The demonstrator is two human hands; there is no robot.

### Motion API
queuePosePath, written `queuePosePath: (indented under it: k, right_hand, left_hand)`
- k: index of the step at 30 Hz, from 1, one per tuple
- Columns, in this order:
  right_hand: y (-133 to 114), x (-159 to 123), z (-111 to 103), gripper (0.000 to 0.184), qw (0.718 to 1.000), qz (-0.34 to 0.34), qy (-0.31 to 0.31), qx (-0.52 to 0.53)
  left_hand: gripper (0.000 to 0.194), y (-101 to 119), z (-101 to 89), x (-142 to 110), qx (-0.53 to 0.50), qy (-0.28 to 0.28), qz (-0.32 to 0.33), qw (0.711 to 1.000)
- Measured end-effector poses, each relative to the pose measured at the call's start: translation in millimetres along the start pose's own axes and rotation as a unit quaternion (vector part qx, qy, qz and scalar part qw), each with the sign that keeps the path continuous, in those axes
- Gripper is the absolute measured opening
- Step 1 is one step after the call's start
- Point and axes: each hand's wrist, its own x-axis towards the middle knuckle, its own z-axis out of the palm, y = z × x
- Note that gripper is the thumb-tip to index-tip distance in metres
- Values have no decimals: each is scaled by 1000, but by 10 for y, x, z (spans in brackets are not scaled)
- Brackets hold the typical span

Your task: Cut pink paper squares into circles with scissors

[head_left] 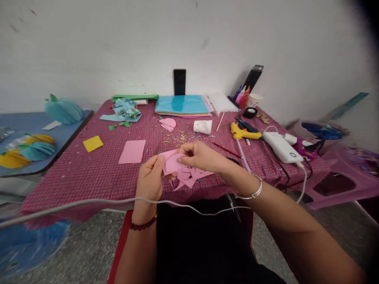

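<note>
Pink paper (pixel 170 162) is held between both hands above the table's front edge, with a curved cut line or fold across it. My left hand (pixel 150 175) pinches its left side between thumb and fingers. My right hand (pixel 197 156) grips the upper right side, fingertips curled onto the sheet. Below them lie pink paper scraps (pixel 189 177) with curved cut edges. To the left rests a flat pink paper rectangle (pixel 132 152). Behind the hands are round pink paper pieces (pixel 168 123) and tiny coloured clippings (pixel 183 137).
A yellow glue gun (pixel 245 132), white power bank (pixel 282 146) and cables lie on the right. A paper cup (pixel 203 127), blue sheets (pixel 182 104) and a phone (pixel 179 82) stand or lie behind. A white cable (pixel 118 201) crosses in front. Paper pumpkins (pixel 63 109) sit left.
</note>
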Motion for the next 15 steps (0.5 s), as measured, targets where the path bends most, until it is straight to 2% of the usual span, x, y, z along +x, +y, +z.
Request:
queuePosePath:
  k: [15]
  right_hand:
    - [79, -4, 12, 14, 999, -20, 5, -45]
  left_hand:
    - [25, 10, -3, -6, 3, -26, -3, 1000]
